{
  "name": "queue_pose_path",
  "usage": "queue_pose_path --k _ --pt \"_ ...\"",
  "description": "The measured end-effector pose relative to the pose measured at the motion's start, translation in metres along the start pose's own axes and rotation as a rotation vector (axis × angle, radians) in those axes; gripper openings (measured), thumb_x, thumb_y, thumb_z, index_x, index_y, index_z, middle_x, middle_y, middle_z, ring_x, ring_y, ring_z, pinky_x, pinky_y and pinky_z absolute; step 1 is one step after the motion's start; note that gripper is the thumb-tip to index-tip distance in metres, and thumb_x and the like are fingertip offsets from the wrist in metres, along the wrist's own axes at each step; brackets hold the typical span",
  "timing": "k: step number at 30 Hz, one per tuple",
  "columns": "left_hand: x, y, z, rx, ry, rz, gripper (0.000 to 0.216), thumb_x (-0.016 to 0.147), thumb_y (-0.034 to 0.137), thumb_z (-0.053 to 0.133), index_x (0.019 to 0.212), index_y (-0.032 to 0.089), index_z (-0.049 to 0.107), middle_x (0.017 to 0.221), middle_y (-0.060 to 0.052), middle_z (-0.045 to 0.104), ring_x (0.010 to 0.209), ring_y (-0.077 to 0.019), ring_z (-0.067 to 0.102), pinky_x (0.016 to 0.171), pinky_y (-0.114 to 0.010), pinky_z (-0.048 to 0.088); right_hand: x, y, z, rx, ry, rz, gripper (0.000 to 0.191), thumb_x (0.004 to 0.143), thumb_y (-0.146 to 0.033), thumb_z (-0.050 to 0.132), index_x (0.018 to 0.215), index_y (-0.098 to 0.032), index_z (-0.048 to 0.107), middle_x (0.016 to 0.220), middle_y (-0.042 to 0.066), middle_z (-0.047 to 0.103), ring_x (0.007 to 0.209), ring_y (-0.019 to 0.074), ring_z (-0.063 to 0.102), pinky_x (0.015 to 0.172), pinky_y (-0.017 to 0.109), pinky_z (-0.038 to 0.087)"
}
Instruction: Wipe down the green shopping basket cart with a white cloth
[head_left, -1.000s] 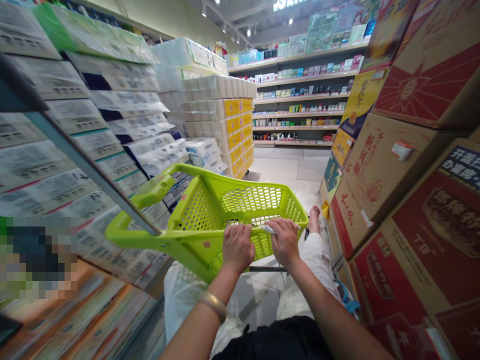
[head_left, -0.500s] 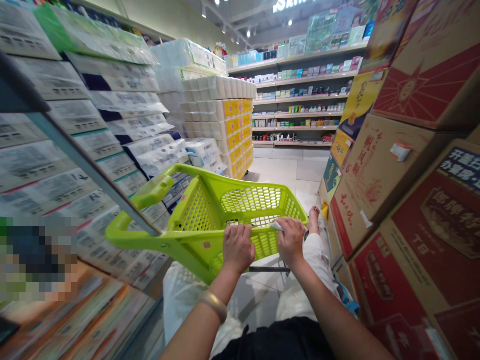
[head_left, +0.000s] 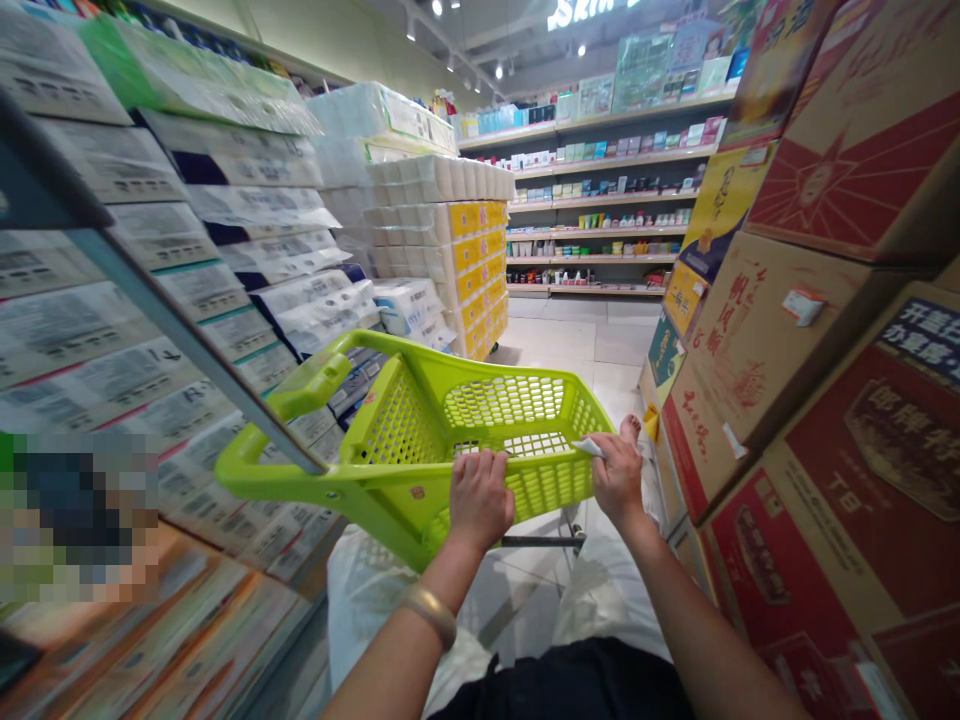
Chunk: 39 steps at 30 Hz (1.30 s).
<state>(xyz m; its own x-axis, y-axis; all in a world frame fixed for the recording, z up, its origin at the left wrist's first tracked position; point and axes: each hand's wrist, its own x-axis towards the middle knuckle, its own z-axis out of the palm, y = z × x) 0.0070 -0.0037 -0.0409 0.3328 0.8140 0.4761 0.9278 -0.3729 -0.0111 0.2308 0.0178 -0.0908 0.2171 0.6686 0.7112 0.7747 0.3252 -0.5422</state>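
Observation:
A lime-green plastic shopping cart [head_left: 405, 468] stands sideways in front of my legs, its perforated basket bare inside. My left hand [head_left: 482, 500] is closed over the cart's near rim, fingers curled across the edge; a gold-coloured bangle [head_left: 429, 612] circles that wrist. Further right, by the rim's far-right end, my right hand [head_left: 621, 475] pinches a folded white wipe [head_left: 590, 446], which could be tissue or cloth. The wipe lies against the rim. Part of the right fingers is hidden behind the hand.
Stacked cartons [head_left: 750, 340] line the right side closely. Wrapped tissue packs [head_left: 255, 160] are piled high on the left, with toilet-roll packs [head_left: 420, 180] beyond. A slanting metal pole [head_left: 202, 350] crosses in front at left. Product shelves [head_left: 600, 200] stand at the back.
My right hand has slid rightward along the cart's rim with the white wipe. My left hand stays on the rim in nearly the same place.

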Motion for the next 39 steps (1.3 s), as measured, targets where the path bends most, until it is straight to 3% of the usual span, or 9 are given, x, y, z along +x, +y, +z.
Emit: queue_pose_path --k 5,11,14,18,25,30,34,39 --pt "0.006 0.004 0.000 0.005 -0.041 0.010 0.042 0.069 0.019 0.057 0.111 0.021 0.053 0.098 -0.008 0.057 0.100 -0.0277 0.047 0.096 -0.043 0.030 0.008 0.010 0.002 -0.013 0.011 0.004 0.029 0.077 -0.011 0.041 0.086 -0.021 0.067 0.087 0.003 0.067 0.089 0.0204 0.057 0.088 0.035 0.037" --pt "0.017 0.008 0.001 0.014 -0.082 0.038 0.041 0.069 0.021 0.058 0.110 0.021 0.052 0.101 -0.008 0.056 0.101 -0.0271 0.047 0.097 -0.042 0.030 0.012 0.024 -0.005 -0.045 -0.069 -0.031 0.029 0.077 -0.012 0.041 0.088 -0.021 0.066 0.088 0.004 0.067 0.089 0.0204 0.057 0.085 0.034 0.039" --pt "0.022 0.008 0.002 0.009 -0.093 0.069 0.046 0.070 0.022 0.058 0.115 0.020 0.051 0.105 -0.009 0.056 0.104 -0.0273 0.046 0.100 -0.042 0.030 0.010 0.027 -0.009 -0.063 -0.030 -0.040 0.029 0.076 -0.013 0.042 0.090 -0.020 0.066 0.090 0.004 0.067 0.090 0.0209 0.057 0.086 0.034 0.039" --pt "0.029 0.006 0.003 -0.003 -0.126 0.114 0.053 0.071 0.023 0.058 0.122 0.018 0.048 0.114 -0.011 0.054 0.111 -0.0280 0.044 0.107 -0.044 0.027 0.008 0.027 -0.013 -0.075 0.033 -0.064 0.029 0.076 -0.011 0.042 0.088 -0.021 0.066 0.086 0.003 0.068 0.086 0.0198 0.058 0.087 0.035 0.039" --pt "0.039 -0.008 0.004 0.001 -0.184 0.128 0.060 0.072 0.024 0.056 0.130 0.015 0.045 0.127 -0.013 0.051 0.125 -0.0284 0.039 0.117 -0.045 0.015 -0.002 0.015 -0.019 -0.090 0.008 -0.062 0.031 0.077 -0.011 0.042 0.093 -0.021 0.067 0.090 0.004 0.069 0.088 0.0208 0.059 0.088 0.036 0.040" --pt "0.047 -0.020 0.008 0.035 -0.255 0.076 0.071 0.070 0.026 0.056 0.137 0.009 0.039 0.146 -0.017 0.037 0.142 -0.0312 0.021 0.119 -0.047 0.004 -0.009 -0.001 -0.019 -0.077 -0.033 -0.064 0.031 0.080 -0.013 0.043 0.098 -0.021 0.067 0.093 0.005 0.069 0.089 0.0212 0.059 0.087 0.036 0.041" --pt "0.054 -0.027 0.008 0.025 -0.278 0.003 0.080 0.068 0.024 0.056 0.142 0.009 0.032 0.156 -0.017 0.022 0.146 -0.0316 0.007 0.119 -0.049 0.008 -0.016 -0.015 -0.015 -0.009 -0.077 -0.050 0.033 0.081 -0.012 0.042 0.101 -0.021 0.067 0.096 0.006 0.069 0.091 0.0215 0.060 0.089 0.037 0.042" --pt "0.063 -0.041 0.008 0.017 -0.317 -0.076 0.089 0.066 0.020 0.059 0.147 0.011 0.024 0.158 -0.016 0.011 0.146 -0.0323 0.006 0.118 -0.049 0.013 -0.031 -0.033 -0.005 0.098 -0.090 -0.072 0.037 0.080 -0.011 0.042 0.105 -0.023 0.066 0.101 0.004 0.070 0.096 0.0209 0.062 0.099 0.041 0.038"
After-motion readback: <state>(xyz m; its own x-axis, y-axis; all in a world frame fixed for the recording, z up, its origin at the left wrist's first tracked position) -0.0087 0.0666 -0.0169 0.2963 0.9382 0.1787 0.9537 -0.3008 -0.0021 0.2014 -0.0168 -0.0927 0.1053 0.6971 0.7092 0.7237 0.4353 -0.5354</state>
